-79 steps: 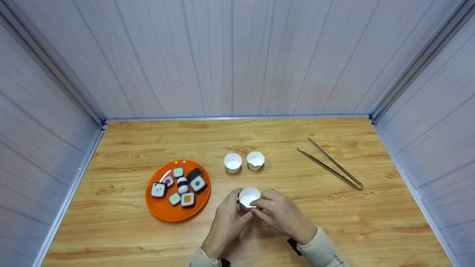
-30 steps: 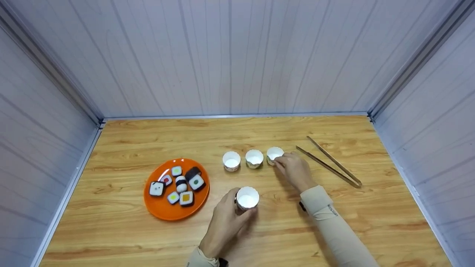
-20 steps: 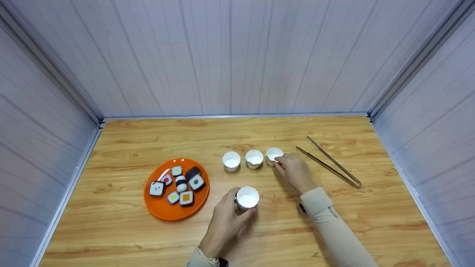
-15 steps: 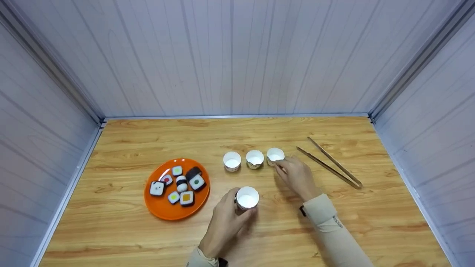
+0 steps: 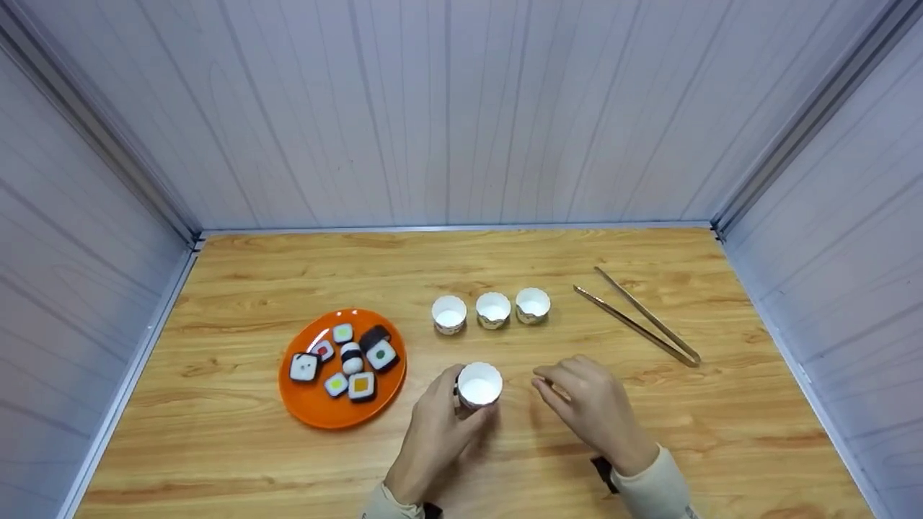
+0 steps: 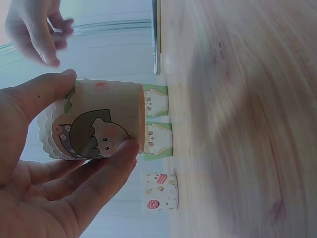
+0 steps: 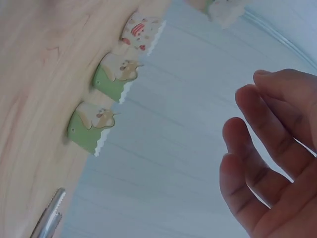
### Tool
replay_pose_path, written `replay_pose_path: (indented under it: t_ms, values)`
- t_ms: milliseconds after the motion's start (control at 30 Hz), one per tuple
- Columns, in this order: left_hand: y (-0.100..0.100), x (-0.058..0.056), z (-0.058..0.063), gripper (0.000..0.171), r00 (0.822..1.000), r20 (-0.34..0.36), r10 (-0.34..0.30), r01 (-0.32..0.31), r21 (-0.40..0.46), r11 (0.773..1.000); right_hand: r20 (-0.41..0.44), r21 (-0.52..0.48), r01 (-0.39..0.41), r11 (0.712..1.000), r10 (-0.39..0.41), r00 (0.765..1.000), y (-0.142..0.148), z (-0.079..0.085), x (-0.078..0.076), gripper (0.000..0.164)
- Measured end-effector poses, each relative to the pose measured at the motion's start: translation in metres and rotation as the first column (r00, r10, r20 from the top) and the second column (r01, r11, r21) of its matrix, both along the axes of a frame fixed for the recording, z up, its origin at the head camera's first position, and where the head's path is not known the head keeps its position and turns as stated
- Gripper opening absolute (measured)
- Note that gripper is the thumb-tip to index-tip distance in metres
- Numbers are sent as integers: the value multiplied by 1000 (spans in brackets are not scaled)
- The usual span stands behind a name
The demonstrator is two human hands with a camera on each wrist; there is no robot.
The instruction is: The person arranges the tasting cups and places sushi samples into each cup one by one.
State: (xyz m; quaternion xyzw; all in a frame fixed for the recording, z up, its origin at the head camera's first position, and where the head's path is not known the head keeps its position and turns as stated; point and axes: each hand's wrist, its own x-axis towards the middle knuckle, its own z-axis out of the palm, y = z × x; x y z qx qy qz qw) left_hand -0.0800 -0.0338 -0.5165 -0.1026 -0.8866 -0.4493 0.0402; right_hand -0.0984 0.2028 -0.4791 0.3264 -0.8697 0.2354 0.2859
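Note:
My left hand (image 5: 436, 432) holds a small stack of paper baking cups (image 6: 106, 119) upright, thumb and fingers round the sides. The outer one has a cartoon girl's face, and several scalloped rims show at its mouth. To its right, my right hand (image 5: 595, 411) hovers over the table, fingers loosely bent and holding nothing. Farther back, 3 baking cups stand in a row: a white one with red patterns (image 5: 449, 315) at left, then a green dog-print cup (image 5: 493, 311) and a second green dog-print cup (image 5: 533, 306).
An orange plate (image 5: 324, 414) at left bears several toy sushi pieces (image 5: 362, 386). Metal tongs (image 5: 634, 326) lie spread at the right, near the row of cups. Pale panels (image 5: 447, 115) enclose the wooden table (image 5: 238, 461) at the back and both sides.
A third baking cup now stands at the right end of the row. My right hand has let go of it and drawn back toward me. The left hand stays in place with its stack.

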Motion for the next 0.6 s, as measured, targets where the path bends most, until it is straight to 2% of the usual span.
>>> replay_pose_path:
  t_ms: [200,433,600]
  values:
    - [1,-1,1,62,1000,-24,0,1,5,1000,31,-6,-28,1000,28,999,-2,0,8,13]
    - [0,0,1,60,999,-37,5,-5,4,1000,57,59,-180,982,177,983,-25,-9,3,19]
    - [-1,-2,-1,57,997,-76,-6,8,18,1000,83,114,-233,966,224,971,-38,-15,-1,14]
